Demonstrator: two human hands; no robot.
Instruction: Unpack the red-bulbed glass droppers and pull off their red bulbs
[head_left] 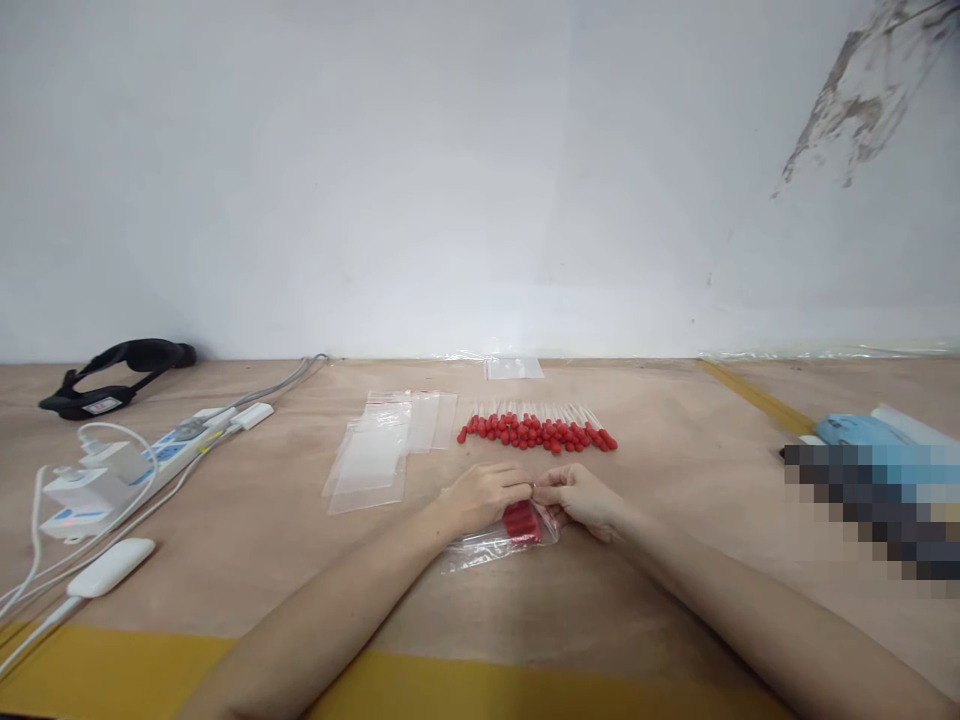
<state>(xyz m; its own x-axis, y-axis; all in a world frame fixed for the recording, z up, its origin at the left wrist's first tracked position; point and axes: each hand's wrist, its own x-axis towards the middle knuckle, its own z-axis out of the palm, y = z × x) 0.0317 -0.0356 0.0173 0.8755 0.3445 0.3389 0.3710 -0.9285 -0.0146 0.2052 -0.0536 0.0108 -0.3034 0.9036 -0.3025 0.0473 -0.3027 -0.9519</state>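
My left hand [491, 495] and my right hand [577, 498] meet at the top edge of a clear plastic bag [480, 550], fingers pinched on it. Red pieces [522, 523] show through the bag, below the fingertips; their exact kind is partly hidden. Just beyond my hands lies a row of red-tipped white sticks [536, 430], like large matches or swabs, heads toward me. Several flat zip bags [371, 450] overlap to the left of the sticks. Another small bag [514, 368] lies at the back by the wall.
A white power strip [169, 452] with plugs and cables runs along the left, near a white oval device [112, 567] and a black head strap [120, 375]. At right are a light-blue packet [862, 435] and a pixelated dark object [870, 510]. Yellow tape [450, 690] crosses the near edge.
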